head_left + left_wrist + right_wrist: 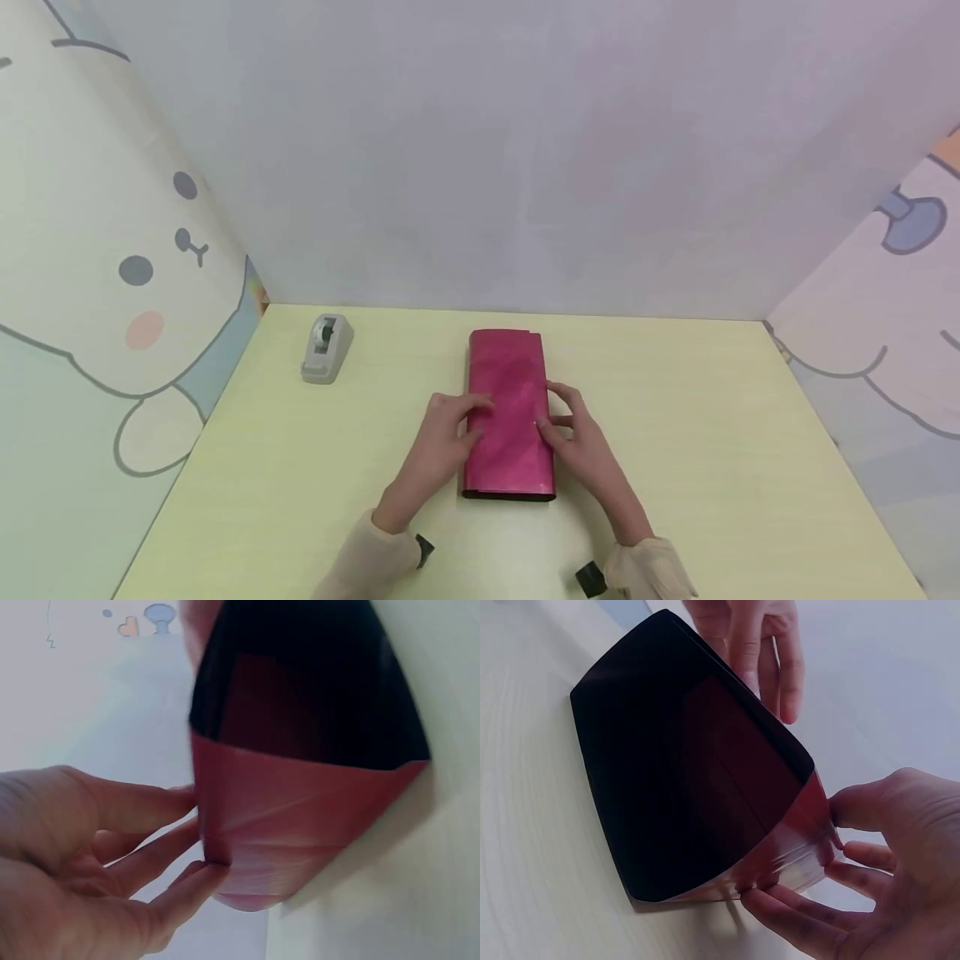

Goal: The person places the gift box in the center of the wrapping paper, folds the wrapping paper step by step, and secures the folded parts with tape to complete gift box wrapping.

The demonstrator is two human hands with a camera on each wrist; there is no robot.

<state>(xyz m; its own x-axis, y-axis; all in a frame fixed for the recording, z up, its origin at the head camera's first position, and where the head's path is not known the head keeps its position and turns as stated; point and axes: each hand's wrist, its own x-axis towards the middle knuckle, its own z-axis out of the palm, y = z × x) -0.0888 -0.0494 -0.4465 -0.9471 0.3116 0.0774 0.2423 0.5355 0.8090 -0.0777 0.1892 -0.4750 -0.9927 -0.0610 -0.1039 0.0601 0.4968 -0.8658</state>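
Note:
A long flat package in shiny pink-red wrapping paper (513, 454) lies lengthwise on the table. Its near end gapes, and the wrist views look into a dark hollow edged by the paper (285, 802). My left hand (444, 433) holds the left long edge, with fingertips bent over onto the top and side. On the opposite long edge, my right hand (581, 437) grips with its thumb on top and fingers along the side. In the right wrist view several right fingertips (757, 894) press into the creased paper (791, 851).
A grey tape dispenser (327, 348) with a roll of tape stands at the table's back left. The pale yellow tabletop (675, 400) meets a plain wall (525, 167) behind. Cartoon-printed panels (67, 250) flank it.

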